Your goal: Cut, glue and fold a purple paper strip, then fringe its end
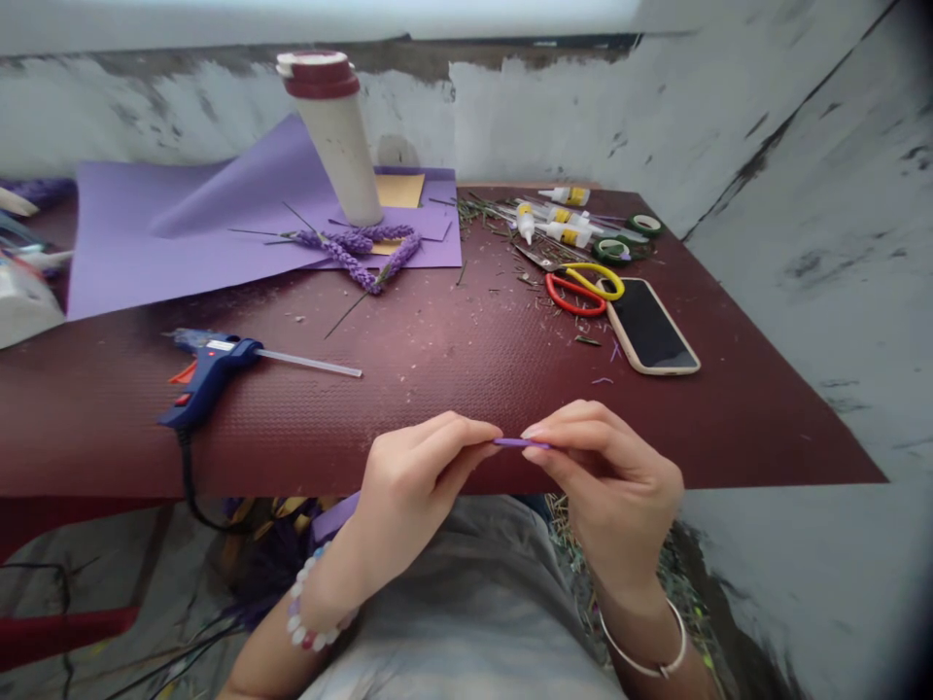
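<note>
A thin purple strip is stretched between my two hands, just above the table's front edge. My left hand pinches its left end between thumb and fingers. At the right end, my right hand pinches it the same way, thumb below and fingertips above. The middle of the strip shows between the fingertips. On the table farther back lie purple flower stems, partly on purple sheets.
A blue glue gun with a clear stick lies left. A tall cup stands on the sheets. Scissors, a phone, small glue bottles, green tape rolls and stem scraps lie at the right.
</note>
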Motion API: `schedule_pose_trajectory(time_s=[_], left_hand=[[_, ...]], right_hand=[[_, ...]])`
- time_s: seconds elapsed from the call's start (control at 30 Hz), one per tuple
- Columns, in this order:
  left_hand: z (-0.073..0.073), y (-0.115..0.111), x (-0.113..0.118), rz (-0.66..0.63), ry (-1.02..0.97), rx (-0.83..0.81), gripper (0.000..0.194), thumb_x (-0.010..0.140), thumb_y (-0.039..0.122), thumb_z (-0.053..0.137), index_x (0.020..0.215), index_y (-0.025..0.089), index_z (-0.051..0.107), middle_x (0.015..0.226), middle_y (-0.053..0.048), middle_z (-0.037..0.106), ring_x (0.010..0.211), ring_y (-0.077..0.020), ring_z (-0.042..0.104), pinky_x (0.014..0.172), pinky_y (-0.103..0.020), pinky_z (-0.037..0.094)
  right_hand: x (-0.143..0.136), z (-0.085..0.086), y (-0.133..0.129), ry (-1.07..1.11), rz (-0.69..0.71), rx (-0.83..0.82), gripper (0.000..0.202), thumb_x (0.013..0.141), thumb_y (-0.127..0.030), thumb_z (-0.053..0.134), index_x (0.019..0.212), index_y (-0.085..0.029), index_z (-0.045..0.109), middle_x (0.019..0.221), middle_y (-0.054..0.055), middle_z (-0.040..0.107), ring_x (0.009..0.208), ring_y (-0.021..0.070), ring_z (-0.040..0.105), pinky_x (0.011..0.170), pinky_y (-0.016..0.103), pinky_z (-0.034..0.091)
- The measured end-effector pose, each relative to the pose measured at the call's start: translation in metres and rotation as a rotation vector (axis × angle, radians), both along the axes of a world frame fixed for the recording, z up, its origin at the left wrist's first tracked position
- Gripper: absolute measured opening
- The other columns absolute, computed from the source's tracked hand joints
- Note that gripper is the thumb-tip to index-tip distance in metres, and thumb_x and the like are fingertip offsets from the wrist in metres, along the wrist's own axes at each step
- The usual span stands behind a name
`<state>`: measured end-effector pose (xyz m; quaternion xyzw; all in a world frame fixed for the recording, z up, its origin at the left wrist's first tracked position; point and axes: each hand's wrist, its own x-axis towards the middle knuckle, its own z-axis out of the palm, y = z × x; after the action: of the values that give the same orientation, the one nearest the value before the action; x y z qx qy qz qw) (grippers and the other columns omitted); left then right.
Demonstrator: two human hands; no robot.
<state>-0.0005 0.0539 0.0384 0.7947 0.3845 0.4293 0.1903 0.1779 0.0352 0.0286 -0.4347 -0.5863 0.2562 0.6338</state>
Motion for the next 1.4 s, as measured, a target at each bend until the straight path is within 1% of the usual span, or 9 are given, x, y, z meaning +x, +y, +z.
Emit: schedule_pose_trajectory(time_s=[0.2,0.43,0.53,0.63,0.77,0.9,1.03,1.17,1.4], left_hand=[[-0.001,-0.002,-0.002,0.035,0.005,-0.016,0.008,0.097,0.011,0.068,0.096,0.019,0.071,0.077,0.004,0.074,0.065,-0.0079,0.068,0.064,-0.017,0.052],[-0.006,0.002,-0.01,0.082,0.193,0.243,0.018,0.1,0.006,0.059,0.105,0.018,0.071,0.092,-0.002,0.08,0.077,-0.0123,0.071,0.07,-0.023,0.051],[-0.006,0.003,-0.008,0.053,0.24,0.275,0.018,0.101,0.007,0.056,0.104,0.018,0.07,0.091,-0.002,0.08,0.073,-0.0127,0.07,0.068,-0.024,0.05],[-0.004,0.002,-0.007,0.022,0.233,0.195,0.009,0.103,0.021,0.06,0.105,0.018,0.068,0.087,-0.001,0.08,0.071,-0.0139,0.073,0.067,-0.024,0.051],[0.002,0.0,-0.021,0.089,0.374,-0.122,0.022,0.1,0.035,0.066,0.117,0.02,0.064,0.089,0.0,0.081,0.07,-0.016,0.076,0.061,-0.023,0.051],[0.009,-0.006,-0.041,0.05,0.545,-0.247,0.013,0.101,0.03,0.062,0.091,0.023,0.068,0.071,0.005,0.073,0.056,-0.0138,0.068,0.053,-0.022,0.044],[0.022,-0.019,-0.044,0.042,0.588,-0.09,0.02,0.105,0.023,0.05,0.101,0.023,0.07,0.081,0.001,0.072,0.064,-0.0155,0.066,0.059,-0.025,0.047],[0.034,-0.025,-0.039,0.192,0.621,0.177,0.033,0.102,0.011,0.044,0.123,0.017,0.068,0.098,-0.008,0.071,0.085,-0.0245,0.065,0.071,-0.035,0.051],[0.032,0.008,-0.035,0.354,0.518,0.588,0.036,0.101,0.008,0.053,0.129,0.025,0.069,0.122,-0.007,0.074,0.117,-0.0256,0.066,0.109,-0.044,0.043]], right_hand=[[0.001,0.001,-0.003,-0.086,-0.017,-0.025,0.015,0.087,-0.014,0.079,0.087,-0.029,0.08,0.083,0.0,0.075,0.073,0.0173,0.069,0.065,0.03,0.057],[0.014,0.003,0.008,-0.304,0.121,0.006,0.03,0.084,-0.018,0.084,0.11,-0.033,0.079,0.104,0.0,0.079,0.093,0.0198,0.073,0.086,0.035,0.059],[0.016,0.004,0.011,-0.432,0.136,0.082,0.018,0.089,-0.017,0.08,0.1,-0.031,0.079,0.094,-0.002,0.08,0.085,0.0188,0.073,0.092,0.038,0.057],[0.017,0.005,0.011,-0.479,0.04,0.131,0.013,0.092,-0.015,0.075,0.09,-0.027,0.077,0.081,-0.002,0.076,0.078,0.0181,0.069,0.091,0.039,0.055],[0.027,0.003,0.014,-0.442,-0.181,0.081,0.01,0.093,-0.019,0.075,0.088,-0.027,0.076,0.08,-0.001,0.074,0.08,0.0188,0.068,0.082,0.034,0.054],[0.049,0.001,0.025,-0.36,-0.397,0.112,0.007,0.092,-0.024,0.077,0.085,-0.028,0.078,0.08,-0.001,0.076,0.075,0.0182,0.068,0.072,0.032,0.052],[0.069,-0.004,0.032,-0.388,-0.375,0.132,0.005,0.09,-0.026,0.078,0.087,-0.029,0.079,0.08,-0.001,0.077,0.074,0.0196,0.069,0.071,0.034,0.053],[0.079,-0.011,0.031,-0.514,-0.333,0.132,0.006,0.091,-0.024,0.076,0.09,-0.029,0.079,0.084,0.0,0.077,0.077,0.0196,0.071,0.074,0.034,0.054],[0.079,-0.017,0.031,-0.684,-0.229,0.108,0.01,0.096,-0.018,0.067,0.093,-0.026,0.072,0.09,0.002,0.074,0.084,0.0197,0.071,0.08,0.033,0.054]])
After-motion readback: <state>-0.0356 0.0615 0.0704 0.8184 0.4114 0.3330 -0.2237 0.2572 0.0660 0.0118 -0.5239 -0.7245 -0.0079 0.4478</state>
